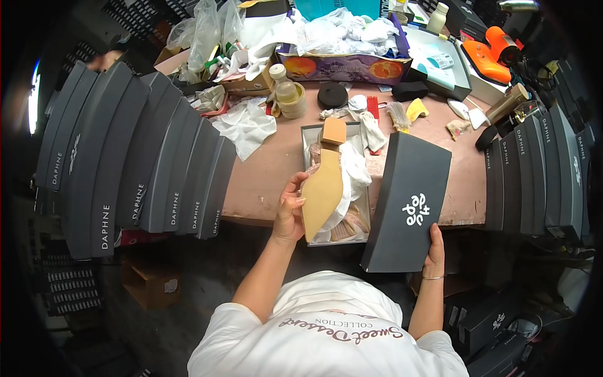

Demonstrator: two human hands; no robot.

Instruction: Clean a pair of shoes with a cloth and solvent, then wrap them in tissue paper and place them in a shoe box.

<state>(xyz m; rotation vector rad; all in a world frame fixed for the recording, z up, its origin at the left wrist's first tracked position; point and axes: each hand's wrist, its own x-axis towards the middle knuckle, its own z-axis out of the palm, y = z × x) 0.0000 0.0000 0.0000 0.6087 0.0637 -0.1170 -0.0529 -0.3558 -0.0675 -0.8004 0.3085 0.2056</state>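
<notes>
Left hand (pixel 289 213) closed around the forepart of a tan block-heeled shoe (pixel 323 185), thumb on the near edge and fingers curled over the sole, which faces up; the shoe lies tilted in the open shoe box (pixel 306 135), on white tissue paper (pixel 355 169), with its heel toward the far end. Right hand (pixel 433 251) grips the near corner of the dark grey box lid (pixel 405 201), fingers wrapped over its edge, the lid held slanted just beside the box on the person's right.

The shoe looks light and stiff in the sole and probably smooth underfoot; the waist between sole and heel seems the surest place to hold. The lid is light card, likely to flex if held at one corner only.

On the pink worktable (pixel 276 163) beyond: crumpled white cloth (pixel 248 125), rolls of tape (pixel 290 100), a black round disc (pixel 332 95), a red brush (pixel 373 108). Stacks of grey shoe boxes (pixel 138 163) crowd the left edge and more stacks (pixel 546 176) the right, narrowing the room for swinging the lid.
</notes>
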